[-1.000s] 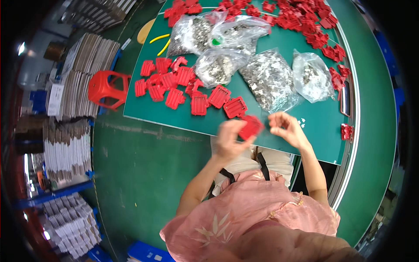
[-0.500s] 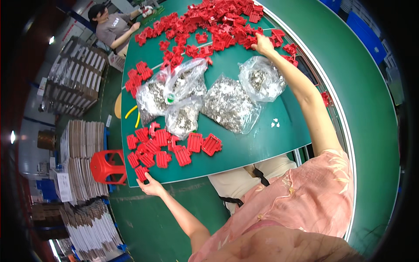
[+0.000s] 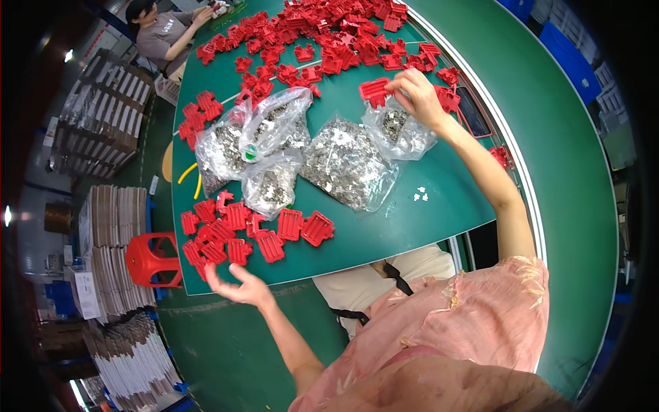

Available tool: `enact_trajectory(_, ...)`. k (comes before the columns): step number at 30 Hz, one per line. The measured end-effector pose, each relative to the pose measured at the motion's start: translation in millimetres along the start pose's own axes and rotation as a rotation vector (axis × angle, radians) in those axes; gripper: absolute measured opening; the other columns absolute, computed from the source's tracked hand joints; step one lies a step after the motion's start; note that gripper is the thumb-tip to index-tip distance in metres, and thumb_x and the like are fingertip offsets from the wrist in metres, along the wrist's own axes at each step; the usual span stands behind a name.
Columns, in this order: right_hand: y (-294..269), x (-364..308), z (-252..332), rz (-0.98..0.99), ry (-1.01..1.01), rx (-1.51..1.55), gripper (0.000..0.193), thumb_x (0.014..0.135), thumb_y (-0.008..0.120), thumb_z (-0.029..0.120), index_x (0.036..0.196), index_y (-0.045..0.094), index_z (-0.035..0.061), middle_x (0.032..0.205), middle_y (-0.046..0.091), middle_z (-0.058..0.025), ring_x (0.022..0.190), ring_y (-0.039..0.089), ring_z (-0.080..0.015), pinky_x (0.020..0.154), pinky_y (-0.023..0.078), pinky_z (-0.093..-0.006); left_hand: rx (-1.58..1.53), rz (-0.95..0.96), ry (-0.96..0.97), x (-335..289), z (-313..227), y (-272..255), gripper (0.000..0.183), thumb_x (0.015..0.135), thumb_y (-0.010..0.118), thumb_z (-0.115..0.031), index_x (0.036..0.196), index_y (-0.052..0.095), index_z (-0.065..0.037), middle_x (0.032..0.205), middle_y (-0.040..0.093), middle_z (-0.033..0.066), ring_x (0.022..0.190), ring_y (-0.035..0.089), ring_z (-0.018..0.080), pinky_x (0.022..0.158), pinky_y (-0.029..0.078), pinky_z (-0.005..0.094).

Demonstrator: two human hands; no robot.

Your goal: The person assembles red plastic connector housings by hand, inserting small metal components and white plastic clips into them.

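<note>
My right hand point(image 3: 417, 96) pinches one red slotted plastic part point(image 3: 374, 91), raised near the clear bag at the right of the table. My left hand point(image 3: 241, 285) is open at the near left table edge, fingers apart, beside a group of similar red parts point(image 3: 270, 245). One of those parts is partly hidden behind its fingers. Between my hands lie several clear plastic bags point(image 3: 353, 165) of small grey and white pieces. A large heap of red parts point(image 3: 329, 31) covers the far end of the green table point(image 3: 357, 254).
Loose white bits point(image 3: 421, 195) lie on the near right tabletop. Two yellow strips point(image 3: 187, 173) rest at the left edge. A red stool point(image 3: 152, 259) and stacked cardboard point(image 3: 117, 220) stand left. A co-worker point(image 3: 165, 38) works at the far left. A pale rail point(image 3: 511, 151) runs along the right.
My right hand has come back from the far heap with a red part in it. My left hand has opened away from the red part at the near corner. The view has shifted slightly.
</note>
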State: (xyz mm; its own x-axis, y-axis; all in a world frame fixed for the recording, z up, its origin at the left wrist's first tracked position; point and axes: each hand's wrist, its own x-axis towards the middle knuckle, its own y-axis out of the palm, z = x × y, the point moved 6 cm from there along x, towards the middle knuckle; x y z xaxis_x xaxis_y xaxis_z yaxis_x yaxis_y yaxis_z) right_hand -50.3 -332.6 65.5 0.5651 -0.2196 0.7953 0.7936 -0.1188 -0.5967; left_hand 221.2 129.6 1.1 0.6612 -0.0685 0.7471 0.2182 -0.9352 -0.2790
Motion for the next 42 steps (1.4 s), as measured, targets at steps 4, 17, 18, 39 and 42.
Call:
enact_trajectory(4, -34, -19, 79, -0.092, -0.192, 0.069, 0.025, 0.069, 0.073, 0.001, 0.092, 0.068, 0.0082, 0.088, 0.062, -0.0065, 0.082, 0.061, -0.0259, 0.071, 0.048, -0.0377, -0.412, 0.534, 0.019, -39, -100, 66, 0.048, 0.089, 0.065, 0.0, 0.133, 0.047, 0.005, 0.132, 0.051, 0.015, 0.12, 0.055, 0.0245, 0.104, 0.045, 0.0378)
enact_trajectory(17, -43, -132, 162, 0.007, -0.195, 0.241, 0.031, 0.065, 0.073, 0.007, 0.096, 0.072, 0.0097, 0.092, 0.063, -0.0033, 0.082, 0.062, -0.0211, 0.073, 0.053, -0.0359, -0.863, 1.057, -0.174, -150, -175, 140, 0.076, 0.067, 0.088, -0.015, 0.131, 0.049, -0.002, 0.138, 0.047, 0.0168, 0.122, 0.053, 0.0306, 0.102, 0.045, 0.0401)
enact_trajectory(18, -42, -136, 163, 0.015, -0.189, 0.244, 0.031, 0.065, 0.073, 0.007, 0.096, 0.072, 0.0097, 0.092, 0.063, -0.0033, 0.082, 0.062, -0.0211, 0.073, 0.053, -0.0359, -0.873, 1.041, -0.231, -154, -173, 138, 0.072, 0.066, 0.089, -0.015, 0.126, 0.052, -0.002, 0.133, 0.05, 0.0161, 0.118, 0.054, 0.0306, 0.099, 0.046, 0.0398)
enact_trajectory(39, -15, -165, 169, 0.395, 0.905, 0.863, 0.024, 0.093, 0.062, 0.008, 0.116, 0.067, 0.004, 0.102, 0.065, -0.0104, 0.087, 0.065, -0.0149, 0.075, 0.052, -0.0295, -0.723, 1.06, -0.318, -167, -164, 106, 0.064, 0.074, 0.081, 0.001, 0.128, 0.047, 0.0, 0.115, 0.054, 0.0125, 0.098, 0.064, 0.0222, 0.085, 0.054, 0.0328)
enact_trajectory(42, -17, -156, 174, 0.466, 0.755, 0.821, 0.024, 0.093, 0.061, 0.008, 0.117, 0.066, 0.0021, 0.105, 0.067, -0.0119, 0.087, 0.066, -0.0167, 0.073, 0.053, -0.0309, -0.653, 1.186, -0.081, -157, -171, 114, 0.075, 0.07, 0.085, 0.0, 0.132, 0.043, -0.002, 0.123, 0.053, 0.0129, 0.104, 0.063, 0.0227, 0.086, 0.054, 0.0333)
